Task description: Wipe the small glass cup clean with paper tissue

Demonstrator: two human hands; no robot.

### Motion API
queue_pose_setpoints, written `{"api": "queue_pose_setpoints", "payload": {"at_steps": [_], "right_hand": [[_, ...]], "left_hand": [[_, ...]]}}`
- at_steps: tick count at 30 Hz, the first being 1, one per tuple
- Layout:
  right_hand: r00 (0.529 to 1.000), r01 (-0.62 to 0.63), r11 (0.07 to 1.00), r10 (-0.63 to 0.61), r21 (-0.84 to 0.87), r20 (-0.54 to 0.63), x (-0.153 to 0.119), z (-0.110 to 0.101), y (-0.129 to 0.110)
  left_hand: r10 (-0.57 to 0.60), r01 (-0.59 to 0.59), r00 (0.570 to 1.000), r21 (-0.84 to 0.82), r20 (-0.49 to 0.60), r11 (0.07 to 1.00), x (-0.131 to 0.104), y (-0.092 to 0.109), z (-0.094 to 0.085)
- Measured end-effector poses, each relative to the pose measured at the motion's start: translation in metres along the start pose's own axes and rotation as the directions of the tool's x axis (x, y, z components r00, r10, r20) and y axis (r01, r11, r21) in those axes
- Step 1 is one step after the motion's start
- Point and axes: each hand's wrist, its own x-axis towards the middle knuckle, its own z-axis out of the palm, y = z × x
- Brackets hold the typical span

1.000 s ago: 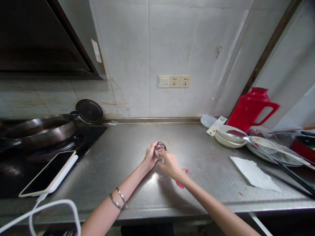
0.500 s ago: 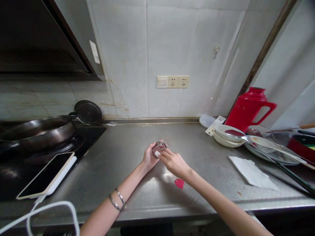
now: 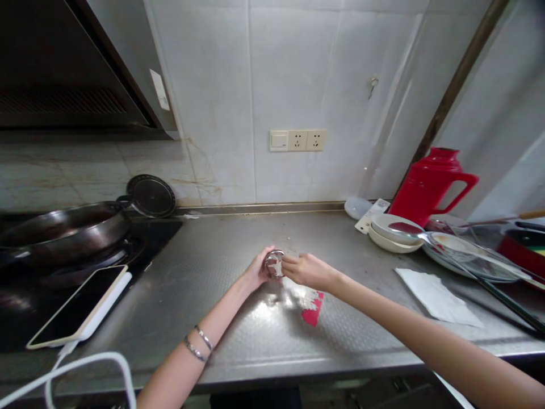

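My left hand (image 3: 258, 271) is wrapped round a small, round, shiny object (image 3: 273, 262) with a glassy or metallic rim, just over the steel counter. What kind of object it is I cannot make out. The fingers of my right hand (image 3: 307, 271) are pinched together at its right edge, by a whitish patch on it. Whether they grip the object or a scrap is hidden. Below my right wrist lies a torn red piece (image 3: 313, 309) with ragged pale edges on the counter. Two silver bangles circle my left forearm.
A pan (image 3: 68, 233) stands on the hob at left, with a phone (image 3: 80, 304) and white cable in front. At right are a red thermos (image 3: 426, 184), stacked bowls (image 3: 394, 244), a plate with utensils and a white napkin (image 3: 438, 301). Sockets (image 3: 306, 140) sit on the wall.
My right hand has shifted slightly right, from over the round object to its edge. More of the red piece shows now, and the object's opening has tilted more toward me.
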Motion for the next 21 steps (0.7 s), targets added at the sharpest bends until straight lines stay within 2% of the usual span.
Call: {"api": "queue_pose_setpoints", "payload": {"at_steps": [4,8,10,14,16,18,19,21], "right_hand": [[0.978,-0.207,0.978,0.207,0.017,0.007,0.005,0.001,-0.014],[0.945,-0.326,0.94,0.324,0.101,0.036,0.012,-0.001,-0.036],[0.911,-0.412,0.895,0.408,0.169,0.06,0.017,-0.001,-0.048],[0.8,-0.574,0.742,0.598,0.347,0.046,0.029,0.005,-0.065],[0.748,-0.594,0.674,0.664,0.439,-0.008,0.034,0.01,-0.068],[0.719,-0.569,0.652,0.69,0.501,-0.081,0.037,0.015,-0.065],[0.721,-0.547,0.663,0.683,0.511,-0.115,0.037,0.017,-0.062],[0.759,-0.501,0.724,0.631,0.474,-0.16,0.036,0.018,-0.055]], "left_hand": [[0.185,-0.194,0.978,-0.092,-0.097,0.977,0.005,-0.006,0.001],[0.347,-0.356,0.932,-0.086,-0.108,0.931,0.005,-0.008,0.002],[0.393,-0.402,0.913,-0.084,-0.106,0.912,0.005,-0.01,0.004],[0.452,-0.46,0.887,-0.096,-0.093,0.883,0.006,-0.015,0.006],[0.452,-0.458,0.889,-0.115,-0.077,0.881,0.006,-0.018,0.007],[0.44,-0.442,0.897,-0.151,-0.051,0.884,0.005,-0.019,0.007],[0.437,-0.435,0.899,-0.173,-0.028,0.884,0.004,-0.017,0.006],[0.429,-0.409,0.902,-0.218,0.052,0.886,0.001,-0.011,0.004]]}}
